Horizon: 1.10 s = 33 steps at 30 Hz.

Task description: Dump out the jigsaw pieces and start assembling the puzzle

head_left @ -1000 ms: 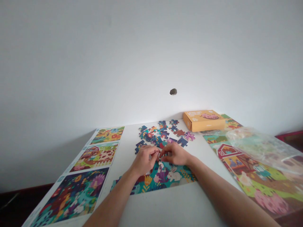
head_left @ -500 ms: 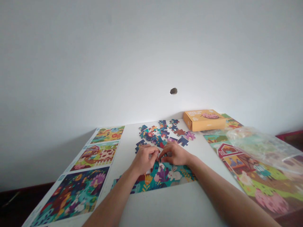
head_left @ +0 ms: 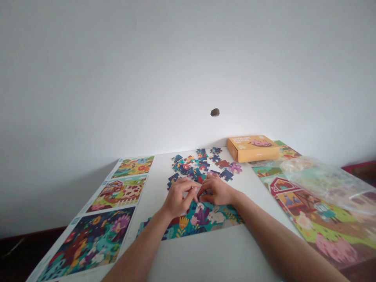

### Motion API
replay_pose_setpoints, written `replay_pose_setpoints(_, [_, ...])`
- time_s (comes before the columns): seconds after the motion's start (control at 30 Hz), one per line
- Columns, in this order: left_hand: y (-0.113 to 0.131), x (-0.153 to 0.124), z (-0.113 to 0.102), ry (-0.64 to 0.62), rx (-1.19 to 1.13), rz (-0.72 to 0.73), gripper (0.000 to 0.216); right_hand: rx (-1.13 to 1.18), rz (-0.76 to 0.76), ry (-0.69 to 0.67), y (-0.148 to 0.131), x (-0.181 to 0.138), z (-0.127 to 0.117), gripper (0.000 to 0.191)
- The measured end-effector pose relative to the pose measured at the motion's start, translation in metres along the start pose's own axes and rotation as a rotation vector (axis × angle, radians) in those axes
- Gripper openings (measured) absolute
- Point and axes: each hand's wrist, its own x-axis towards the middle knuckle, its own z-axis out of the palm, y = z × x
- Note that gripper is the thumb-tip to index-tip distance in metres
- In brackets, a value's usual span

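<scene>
A joined strip of jigsaw puzzle [head_left: 202, 219] with rabbits and flowers lies on the white table in front of me. Over its far edge, my left hand [head_left: 180, 196] has thumb and fingertips pinched together; whatever is between them is too small to make out. Close beside it, my right hand [head_left: 216, 190] rests with curled fingers at the same edge, its fingertips almost meeting the left ones. Both hands cover part of the strip. Just beyond them lies a heap of loose puzzle pieces [head_left: 190, 166], with a purple piece [head_left: 235, 167] at its right side.
An orange puzzle box [head_left: 253, 149] stands at the back right against the wall. Along the left edge lies a sheet of printed pictures [head_left: 91, 243]. On the right, clear plastic wrapping [head_left: 320, 176] partly covers a farm-scene poster [head_left: 320, 219].
My left fingers have shifted slightly at the strip's far edge. My right hand stays almost in place, and the loose pieces lie as before.
</scene>
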Motion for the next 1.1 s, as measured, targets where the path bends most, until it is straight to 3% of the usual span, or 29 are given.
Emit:
replay_pose_setpoints(0.13, [0.0043, -0.0017, -0.0008, -0.134, -0.093, 0.056, 0.034, -0.008, -0.008, 0.008, 0.0021, 0.0004, 0.0021, 0.012])
replay_pose_setpoints(0.23, [0.0041, -0.0021, -0.0001, -0.185, -0.060, 0.020, 0.042, -0.016, -0.010, 0.019, 0.0032, 0.0006, 0.0035, 0.012])
replay_pose_setpoints(0.63, [0.0028, 0.0003, 0.0010, -0.216, 0.003, -0.079, 0.049, -0.085, 0.029, 0.038, -0.0023, 0.0002, -0.0008, 0.022])
replay_pose_setpoints(1.1, [0.0013, 0.0006, 0.0013, -0.212, 0.035, -0.085, 0.047, -0.145, 0.032, 0.046, -0.0014, -0.0001, -0.0010, 0.028])
